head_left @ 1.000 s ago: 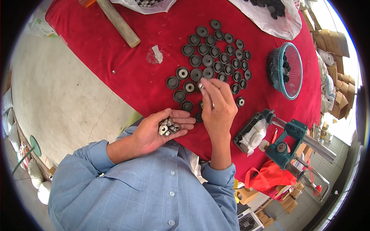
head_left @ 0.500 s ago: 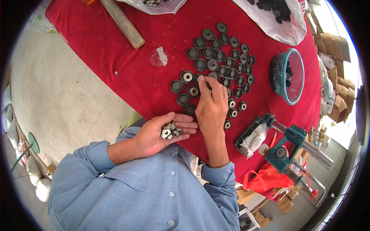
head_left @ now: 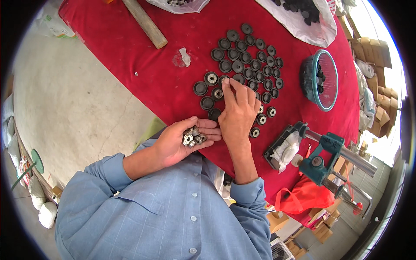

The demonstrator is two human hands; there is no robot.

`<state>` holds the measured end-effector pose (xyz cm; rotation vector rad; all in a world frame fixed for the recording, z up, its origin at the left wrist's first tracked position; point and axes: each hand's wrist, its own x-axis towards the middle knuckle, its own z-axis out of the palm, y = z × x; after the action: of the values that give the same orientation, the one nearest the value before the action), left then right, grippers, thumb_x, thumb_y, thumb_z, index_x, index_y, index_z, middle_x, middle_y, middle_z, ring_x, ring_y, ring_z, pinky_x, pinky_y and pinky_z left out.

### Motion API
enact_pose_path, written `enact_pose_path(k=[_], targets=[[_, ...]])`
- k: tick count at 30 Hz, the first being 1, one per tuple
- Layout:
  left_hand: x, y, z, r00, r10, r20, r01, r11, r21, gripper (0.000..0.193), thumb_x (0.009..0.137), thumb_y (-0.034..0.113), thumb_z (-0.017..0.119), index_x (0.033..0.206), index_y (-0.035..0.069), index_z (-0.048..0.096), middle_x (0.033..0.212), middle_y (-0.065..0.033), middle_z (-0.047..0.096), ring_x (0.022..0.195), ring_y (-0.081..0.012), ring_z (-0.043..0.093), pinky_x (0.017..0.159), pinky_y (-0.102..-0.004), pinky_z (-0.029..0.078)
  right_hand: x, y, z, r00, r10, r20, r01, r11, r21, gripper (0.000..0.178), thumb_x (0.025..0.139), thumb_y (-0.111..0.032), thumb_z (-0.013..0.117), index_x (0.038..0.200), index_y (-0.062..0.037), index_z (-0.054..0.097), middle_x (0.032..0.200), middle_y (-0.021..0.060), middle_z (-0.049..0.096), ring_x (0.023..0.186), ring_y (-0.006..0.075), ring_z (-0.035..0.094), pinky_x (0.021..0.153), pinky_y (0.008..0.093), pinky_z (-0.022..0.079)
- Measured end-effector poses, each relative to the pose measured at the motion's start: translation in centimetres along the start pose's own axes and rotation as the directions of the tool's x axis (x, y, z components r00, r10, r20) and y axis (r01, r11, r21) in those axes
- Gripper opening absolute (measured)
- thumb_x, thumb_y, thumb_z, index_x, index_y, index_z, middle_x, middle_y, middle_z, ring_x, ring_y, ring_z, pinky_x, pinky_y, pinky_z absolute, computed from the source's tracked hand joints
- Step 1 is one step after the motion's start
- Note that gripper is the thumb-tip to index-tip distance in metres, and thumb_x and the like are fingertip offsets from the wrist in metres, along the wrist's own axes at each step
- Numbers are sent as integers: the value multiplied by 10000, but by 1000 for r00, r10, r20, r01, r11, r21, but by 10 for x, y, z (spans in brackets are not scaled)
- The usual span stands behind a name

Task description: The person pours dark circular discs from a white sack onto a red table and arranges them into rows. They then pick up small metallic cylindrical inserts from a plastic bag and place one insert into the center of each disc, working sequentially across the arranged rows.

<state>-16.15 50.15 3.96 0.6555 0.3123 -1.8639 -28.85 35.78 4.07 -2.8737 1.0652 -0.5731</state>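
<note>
My left hand [head_left: 182,139] is cupped palm up at the near edge of the red-covered table [head_left: 143,73], holding a small heap of silvery metal rings [head_left: 192,135]. My right hand [head_left: 238,112] reaches over the cloth, its fingertips pressed on a black round cap [head_left: 224,80] at the near left of a spread of several black round caps [head_left: 249,56]. Some caps near the hand have a silvery ring set in the middle [head_left: 211,78]; those further away are plain black.
A teal basket [head_left: 323,78] with black parts stands right of the caps. A green press tool [head_left: 323,158] is clamped at the table's right edge. A wooden handle [head_left: 145,24] and plastic bags [head_left: 303,17] lie at the far side. Concrete floor is on the left.
My right hand has shifted left and slightly further over the caps, fingertips now pressing on a cap. My left hand stays cupped with the rings.
</note>
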Motion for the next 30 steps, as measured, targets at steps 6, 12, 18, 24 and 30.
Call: enact_pose_path(k=[6, 12, 18, 24, 30], targets=[[1, -1, 2, 998, 56, 34, -56, 998, -1, 592, 1169, 344, 339, 1513, -120, 468, 1519, -265, 571, 1453, -377, 539, 1208, -470, 452, 0, -1, -11, 996, 62, 59, -67, 994, 89, 409, 872, -4, 677, 1273, -52, 740, 1334, 77, 646, 1228, 301, 594, 1024, 447, 443], [5, -5, -4, 989, 111, 95, -91, 978, -188, 571, 1162, 327, 338, 1519, -96, 477, 1481, -231, 601, 1394, -318, 589, 1193, -475, 468, -34, -15, -54, 978, 61, 197, -170, 780, 602, 404, 874, -3, 723, 1276, -44, 704, 1261, 110, 658, 1154, 296, 641, 952, 440, 479], [2, -5, -9, 992, 93, 90, -78, 985, -152, 545, 1157, 307, 340, 1498, -82, 509, 1417, -201, 642, 1329, -286, 625, 1148, -468, 507, -57, -24, -53, 971, -82, 225, -63, 819, 570, 355, 832, 8, 748, 1182, -38, 710, 1154, 95, 647, 989, 304, 631, 868, 425, 484], [6, -4, -17, 997, 46, 63, -36, 989, -146, 562, 1152, 334, 367, 1507, -82, 495, 1472, -220, 613, 1375, -313, 604, 1189, -484, 479, -56, -14, -45, 971, 27, 237, -184, 715, 674, 259, 849, 0, 775, 1089, -46, 691, 1055, 109, 678, 920, 319, 674, 782, 429, 552], [2, 2, 2, 999, 23, 35, -20, 996, -90, 553, 1163, 322, 360, 1466, -116, 509, 1537, -314, 543, 1442, -417, 541, 1216, -492, 448, 0, 28, -24, 958, 276, -83, -203, 851, 483, 189, 911, 34, 749, 1089, -28, 735, 1015, 125, 711, 881, 285, 730, 705, 375, 587]])
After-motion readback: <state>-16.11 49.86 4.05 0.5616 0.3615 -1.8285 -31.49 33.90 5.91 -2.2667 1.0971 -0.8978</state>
